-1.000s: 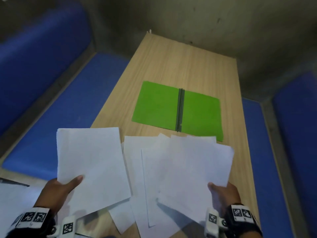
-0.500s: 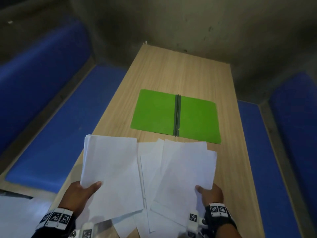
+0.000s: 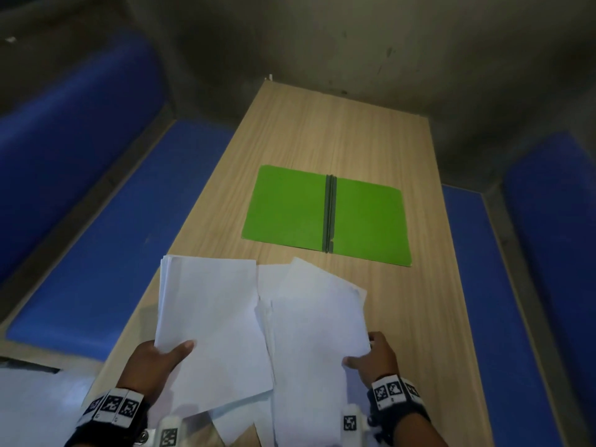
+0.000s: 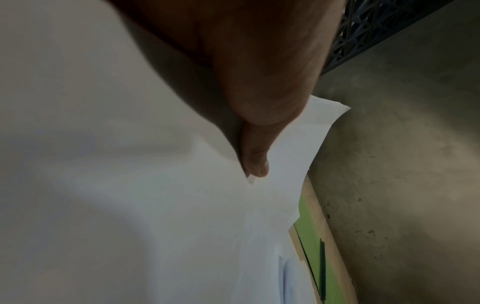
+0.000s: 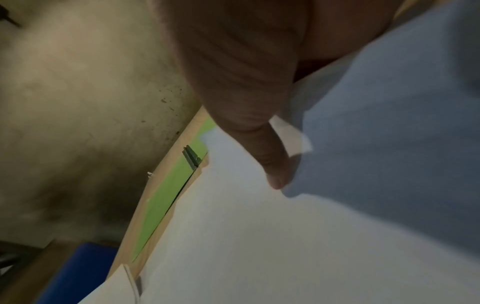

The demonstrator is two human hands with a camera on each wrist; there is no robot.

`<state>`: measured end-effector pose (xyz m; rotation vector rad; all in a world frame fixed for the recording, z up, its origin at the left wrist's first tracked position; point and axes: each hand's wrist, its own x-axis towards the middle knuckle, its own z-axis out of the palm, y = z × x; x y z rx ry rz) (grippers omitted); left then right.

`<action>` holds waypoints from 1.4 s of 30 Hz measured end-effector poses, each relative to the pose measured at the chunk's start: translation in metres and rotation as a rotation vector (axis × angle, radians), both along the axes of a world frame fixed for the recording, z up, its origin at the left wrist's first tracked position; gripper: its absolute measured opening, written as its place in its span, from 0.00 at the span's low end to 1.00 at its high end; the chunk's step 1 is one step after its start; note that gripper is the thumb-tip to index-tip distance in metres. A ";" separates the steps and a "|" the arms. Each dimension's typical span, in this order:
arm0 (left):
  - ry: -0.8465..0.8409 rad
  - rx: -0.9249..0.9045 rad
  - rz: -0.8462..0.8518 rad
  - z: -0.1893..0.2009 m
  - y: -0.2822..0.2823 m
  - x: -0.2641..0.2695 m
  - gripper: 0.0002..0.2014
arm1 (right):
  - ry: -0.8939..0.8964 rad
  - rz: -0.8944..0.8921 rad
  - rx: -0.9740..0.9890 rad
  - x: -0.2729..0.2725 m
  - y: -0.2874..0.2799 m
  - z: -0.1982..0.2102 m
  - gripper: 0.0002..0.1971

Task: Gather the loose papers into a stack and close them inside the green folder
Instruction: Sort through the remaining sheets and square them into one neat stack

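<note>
The green folder [image 3: 325,216] lies open and flat in the middle of the wooden table [image 3: 338,133], its dark spine upright in the head view. My left hand [image 3: 158,362] grips the near edge of a bunch of white papers [image 3: 209,324], thumb on top. My right hand [image 3: 374,356] pinches a second bunch of white sheets [image 3: 316,321] at its near right corner. The two bunches meet side by side above more loose sheets [image 3: 245,421] lying on the table. In the wrist views a thumb presses on the paper [image 4: 155,205] [image 5: 285,236], and the folder [image 4: 311,253] [image 5: 166,195] shows as a green strip.
Blue padded benches [image 3: 106,253] [image 3: 477,301] run along both sides of the table. A grey wall [image 3: 354,43] closes the far end. Bare tabletop lies beyond the folder and to the right of the papers.
Both hands have drawn their bunches of paper inward, so the left and right bunches now meet. The spread sheets under them have been pulled together.
</note>
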<state>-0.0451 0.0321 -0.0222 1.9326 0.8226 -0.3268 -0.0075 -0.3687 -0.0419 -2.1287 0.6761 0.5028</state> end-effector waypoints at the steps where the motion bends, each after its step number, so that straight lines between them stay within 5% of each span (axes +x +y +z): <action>1: 0.003 -0.002 0.004 0.000 0.000 0.000 0.13 | 0.004 0.016 -0.003 -0.001 0.004 -0.001 0.25; 6: -0.017 -0.018 0.016 0.010 0.006 0.000 0.15 | 0.008 0.049 0.111 -0.013 -0.009 0.009 0.14; 10: -0.100 -0.047 0.078 0.026 0.017 0.003 0.13 | -0.114 -0.053 0.166 -0.025 -0.047 0.038 0.20; 14: -0.165 -0.092 0.137 0.033 0.018 0.009 0.11 | -0.256 -0.231 0.224 -0.035 -0.080 0.071 0.39; 17: -0.171 -0.148 0.089 0.033 -0.006 0.017 0.07 | -0.338 -0.337 0.446 -0.032 -0.064 0.090 0.15; 21: -0.154 -0.255 -0.172 0.034 -0.067 0.022 0.03 | -0.261 -0.349 0.816 -0.028 -0.010 0.096 0.19; 26: -0.035 -0.505 -0.369 0.041 -0.125 0.017 0.06 | -0.262 -0.216 0.530 -0.034 0.009 0.049 0.49; 31: 0.011 -0.671 -0.261 0.053 -0.132 0.023 0.26 | -0.366 -0.151 0.336 -0.034 0.006 0.058 0.31; 33: -0.101 -0.685 -0.272 0.069 -0.137 0.035 0.28 | -0.476 -0.143 0.287 -0.024 0.006 0.075 0.25; 37: -0.365 -0.406 -0.292 0.095 -0.147 0.062 0.18 | -0.625 -0.096 0.303 -0.007 0.003 0.090 0.24; 42: -0.449 -0.403 -0.240 0.087 -0.155 0.069 0.18 | -0.509 -0.154 0.425 0.005 0.007 0.079 0.26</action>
